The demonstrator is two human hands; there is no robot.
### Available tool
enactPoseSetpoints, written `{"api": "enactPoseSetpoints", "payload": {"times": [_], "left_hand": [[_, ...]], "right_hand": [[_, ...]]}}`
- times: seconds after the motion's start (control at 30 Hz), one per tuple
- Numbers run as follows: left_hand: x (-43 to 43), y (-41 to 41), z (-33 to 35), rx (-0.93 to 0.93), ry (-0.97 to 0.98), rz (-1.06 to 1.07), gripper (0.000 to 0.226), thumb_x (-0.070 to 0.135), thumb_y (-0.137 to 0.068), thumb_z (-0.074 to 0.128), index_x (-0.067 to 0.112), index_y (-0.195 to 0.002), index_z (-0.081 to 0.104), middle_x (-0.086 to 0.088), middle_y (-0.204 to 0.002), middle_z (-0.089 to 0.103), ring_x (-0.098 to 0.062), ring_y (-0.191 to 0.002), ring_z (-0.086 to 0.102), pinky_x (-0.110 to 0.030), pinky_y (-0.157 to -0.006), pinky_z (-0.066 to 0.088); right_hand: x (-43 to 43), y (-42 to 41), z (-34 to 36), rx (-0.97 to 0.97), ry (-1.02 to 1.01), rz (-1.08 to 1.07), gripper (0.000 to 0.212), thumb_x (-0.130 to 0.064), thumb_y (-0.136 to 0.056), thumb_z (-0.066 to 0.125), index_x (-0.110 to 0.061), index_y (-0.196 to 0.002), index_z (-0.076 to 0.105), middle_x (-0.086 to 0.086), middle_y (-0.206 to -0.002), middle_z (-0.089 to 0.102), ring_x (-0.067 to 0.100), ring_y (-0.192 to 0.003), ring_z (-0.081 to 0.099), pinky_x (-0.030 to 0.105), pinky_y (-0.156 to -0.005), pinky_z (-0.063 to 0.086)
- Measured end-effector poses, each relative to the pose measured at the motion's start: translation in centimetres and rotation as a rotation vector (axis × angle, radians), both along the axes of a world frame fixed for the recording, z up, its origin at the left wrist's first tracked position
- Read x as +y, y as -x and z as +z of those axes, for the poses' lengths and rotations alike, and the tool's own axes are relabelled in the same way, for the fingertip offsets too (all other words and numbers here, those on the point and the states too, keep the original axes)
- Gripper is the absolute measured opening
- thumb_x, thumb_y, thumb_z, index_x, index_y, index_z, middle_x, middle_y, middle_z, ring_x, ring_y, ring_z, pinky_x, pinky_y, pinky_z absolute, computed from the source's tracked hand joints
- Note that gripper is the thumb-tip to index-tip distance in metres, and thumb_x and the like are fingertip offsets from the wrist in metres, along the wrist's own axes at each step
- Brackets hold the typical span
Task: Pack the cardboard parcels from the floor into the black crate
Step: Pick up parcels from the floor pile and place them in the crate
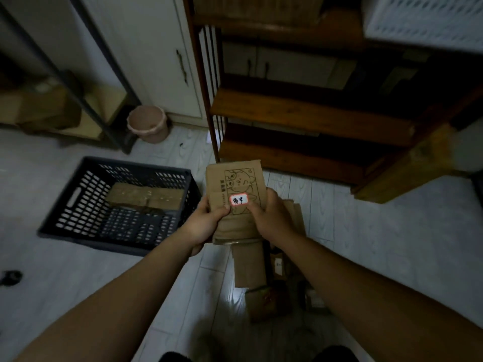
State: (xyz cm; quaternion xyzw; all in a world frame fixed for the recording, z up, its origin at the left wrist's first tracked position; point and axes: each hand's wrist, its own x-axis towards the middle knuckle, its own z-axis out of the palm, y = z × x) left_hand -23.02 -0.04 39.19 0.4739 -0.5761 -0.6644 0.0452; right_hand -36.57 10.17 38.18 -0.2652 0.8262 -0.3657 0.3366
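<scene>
I hold a flat brown cardboard parcel (235, 178) with a cartoon drawing and a small white label, gripped from both sides by my left hand (206, 220) and my right hand (269, 215). It is raised above the floor, just right of the black crate (65, 220). The crate sits on the floor at the left and holds two brown parcels (146, 195) laid flat against its far wall. More cardboard parcels (249, 265) lie in a pile on the floor beneath my hands.
A dark wooden shelf unit (300, 111) stands straight ahead. A pink bucket (147, 124) sits by white cabinet doors (146, 56). A metal rack with boxes (52, 105) is at the left, a white crate (423, 19) at the top right. The floor is pale planks.
</scene>
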Motion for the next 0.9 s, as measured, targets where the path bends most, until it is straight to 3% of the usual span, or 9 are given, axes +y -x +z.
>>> {"api": "enactPoseSetpoints", "payload": {"times": [0.07, 0.2, 0.3, 0.37, 0.5, 0.63, 0.7, 0.8, 0.9], "left_hand": [[-0.2, -1.1, 6.7, 0.013, 0.029, -0.037, 0.057, 0.030, -0.085, 0.064, 0.027, -0.136, 0.038, 0.006, -0.113, 0.063, -0.002, -0.090, 0.064, -0.013, -0.062, 0.051], [-0.2, -3.1, 18.8, 0.052, 0.017, -0.107, 0.056, 0.033, -0.086, 0.062, 0.030, -0.135, 0.037, 0.000, -0.121, 0.061, -0.017, -0.105, 0.061, -0.035, -0.088, 0.051], [-0.2, -4.0, 25.6, 0.086, 0.015, -0.186, 0.041, 0.027, -0.088, 0.059, 0.029, -0.128, 0.045, 0.004, -0.110, 0.066, -0.010, -0.095, 0.066, -0.023, -0.073, 0.053], [0.0, -4.5, 29.3, 0.124, 0.005, -0.203, 0.031, 0.021, -0.090, 0.057, 0.029, -0.119, 0.052, 0.003, -0.106, 0.068, -0.009, -0.089, 0.068, -0.021, -0.068, 0.052], [1.9, -6.3, 34.1, 0.154, 0.014, -0.114, 0.038, 0.030, -0.089, 0.056, 0.034, -0.126, 0.045, -0.004, -0.109, 0.066, -0.022, -0.098, 0.065, -0.043, -0.086, 0.052], [3.4, -9.3, 36.7, 0.131, 0.040, -0.088, 0.046, 0.026, -0.082, 0.065, 0.021, -0.126, 0.051, -0.013, -0.112, 0.067, -0.031, -0.104, 0.063, -0.053, -0.097, 0.046], [3.4, -11.2, 38.1, 0.123, 0.019, -0.147, 0.055, 0.027, -0.073, 0.069, 0.019, -0.125, 0.052, -0.015, -0.113, 0.066, -0.032, -0.105, 0.063, -0.052, -0.096, 0.047], [2.0, -13.7, 39.9, 0.160, 0.061, -0.141, 0.072, 0.029, -0.068, 0.069, 0.017, -0.135, 0.044, -0.017, -0.118, 0.062, -0.034, -0.106, 0.061, -0.051, -0.091, 0.049], [0.2, -15.8, 40.8, 0.259, 0.077, 0.136, 0.071, 0.029, -0.082, 0.064, 0.031, -0.143, 0.027, -0.016, -0.120, 0.059, -0.032, -0.092, 0.065, -0.049, -0.078, 0.055]], "right_hand": [[0.1, -0.9, 7.0, -0.051, 0.044, -0.013, 0.048, -0.042, -0.091, 0.049, -0.023, -0.134, 0.039, 0.003, -0.129, 0.051, 0.020, -0.113, 0.051, 0.039, -0.089, 0.048], [0.9, -2.8, 19.0, -0.200, 0.150, -0.060, 0.044, -0.040, -0.091, 0.051, -0.026, -0.132, 0.041, -0.002, -0.125, 0.056, 0.010, -0.099, 0.052, 0.028, -0.077, 0.041], [1.6, -3.2, 25.6, -0.352, 0.220, -0.118, 0.058, -0.045, -0.086, 0.058, -0.034, -0.137, 0.033, -0.017, -0.107, 0.058, 0.000, -0.088, 0.055, 0.022, -0.066, 0.043], [2.2, -3.3, 29.0, -0.416, 0.241, -0.135, 0.064, -0.048, -0.079, 0.060, -0.041, -0.135, 0.031, -0.013, -0.101, 0.061, 0.010, -0.089, 0.061, 0.031, -0.066, 0.048], [3.3, -4.1, 33.1, -0.480, 0.344, -0.179, 0.072, -0.041, -0.076, 0.057, -0.040, -0.139, 0.024, 0.001, -0.112, 0.063, 0.023, -0.096, 0.063, 0.052, -0.088, 0.049], [4.5, -5.7, 35.7, -0.418, 0.481, -0.148, 0.079, -0.031, -0.080, 0.062, -0.037, -0.144, 0.017, -0.002, -0.125, 0.056, 0.011, -0.095, 0.058, 0.038, -0.087, 0.047], [5.3, -6.2, 36.5, -0.362, 0.507, -0.139, 0.089, -0.028, -0.079, 0.068, -0.038, -0.147, 0.010, -0.012, -0.114, 0.053, 0.005, -0.091, 0.051, 0.031, -0.084, 0.041], [6.0, -7.2, 38.1, -0.324, 0.456, -0.083, 0.066, -0.036, -0.077, 0.070, -0.033, -0.135, 0.038, -0.011, -0.110, 0.062, 0.011, -0.094, 0.059, 0.032, -0.076, 0.046], [4.2, -9.6, 39.3, -0.431, 0.533, -0.147, 0.047, -0.037, -0.081, 0.068, -0.030, -0.122, 0.048, -0.001, -0.105, 0.069, 0.015, -0.087, 0.069, 0.035, -0.069, 0.056]]}}
